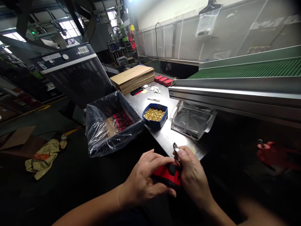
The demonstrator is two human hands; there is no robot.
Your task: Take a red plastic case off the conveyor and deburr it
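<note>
one view — head-worn, facing forward and down, near the metal table (166,136).

Nearer than the blue bin (163,123), the left hand (141,175) and right hand (194,172) partly hid a red-and-black piece (166,174). Right of the bin, a green conveyor (254,72) was cut off; the bin's gold pieces (154,115) were too small to identify.

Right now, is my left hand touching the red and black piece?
Touching. The head view shows your left hand gripping the red and black piece, its fingers along the far side and thumb along the near side.
</note>
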